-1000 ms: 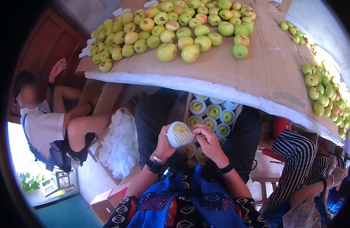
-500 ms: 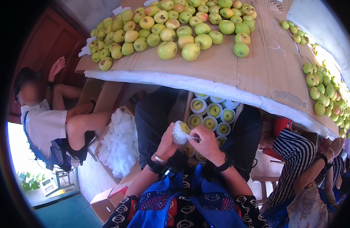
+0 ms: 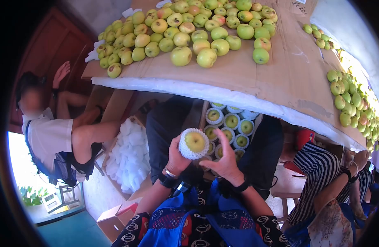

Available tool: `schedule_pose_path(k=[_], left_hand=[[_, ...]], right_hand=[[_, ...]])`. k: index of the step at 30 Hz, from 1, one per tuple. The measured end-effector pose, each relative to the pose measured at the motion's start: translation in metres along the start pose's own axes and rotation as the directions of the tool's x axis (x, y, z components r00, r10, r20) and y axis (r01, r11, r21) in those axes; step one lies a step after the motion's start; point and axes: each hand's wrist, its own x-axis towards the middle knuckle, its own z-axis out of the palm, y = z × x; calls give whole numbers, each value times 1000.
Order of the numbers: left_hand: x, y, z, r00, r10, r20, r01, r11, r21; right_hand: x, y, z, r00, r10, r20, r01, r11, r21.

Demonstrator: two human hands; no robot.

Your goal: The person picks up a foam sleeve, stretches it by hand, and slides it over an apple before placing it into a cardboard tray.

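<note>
A green apple (image 3: 194, 143) in a white foam net sleeve sits in my left hand (image 3: 178, 156), whose fingers wrap round its left side. The apple's top faces up out of the sleeve. My right hand (image 3: 225, 161) is just to the right, thumb and fingers spread apart, holding nothing. Beneath both hands, between my knees, a cardboard box (image 3: 204, 113) holds several sleeved apples (image 3: 232, 120) in rows. My hands hide part of that box. On my left stands a carton with a heap of white foam nets (image 3: 127, 158).
Many loose green apples (image 3: 181, 39) lie on the cardboard-covered table (image 3: 239, 78) ahead. More apples (image 3: 348, 96) are at the right. A seated person (image 3: 49, 131) is at the left, and another person in striped trousers (image 3: 317, 177) is at the right.
My right hand has let go of the foam net and opened, moving slightly right. The sleeved apple has been turned so its top faces me, with the net around it.
</note>
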Motion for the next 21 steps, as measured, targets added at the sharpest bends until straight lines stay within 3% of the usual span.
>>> schedule_pose_path(k=[3, 4, 7, 10, 12, 14, 16, 18, 21], left_hand=[[-2, -8, 1, 999, -43, 27, 43, 999, 12], [-3, -11, 2, 998, -59, 4, 59, 997, 44], [-6, -13, 2, 997, -75, -15, 76, 994, 81], [-5, -14, 5, 995, -98, -3, 98, 992, 77], [-3, -11, 9, 993, -117, -2, 113, 956, 272], [-6, -7, 6, 991, -137, -10, 134, 952, 277], [-9, 1, 7, 988, -155, -23, 155, 946, 283], [-11, 8, 12, 949, -314, 38, 300, 933, 199], [-8, -6, -9, 981, -193, -19, 190, 938, 290]], right_hand=[[1, 2, 19, 1000, 18, -9, -17, 991, 134], [0, 1, 22, 998, 65, -7, -65, 998, 8], [1, -1, 27, 999, 15, -44, -21, 992, -127], [2, 0, 24, 996, -51, -69, 38, 982, -187], [1, 1, 20, 996, -12, -93, -3, 987, -159], [4, 2, 14, 993, 20, -115, -35, 991, -128], [7, 3, 8, 999, -49, 4, 49, 961, -274], [3, 10, 14, 995, -87, 47, 97, 941, -324], [0, 19, 23, 990, -117, 79, 138, 925, -354]])
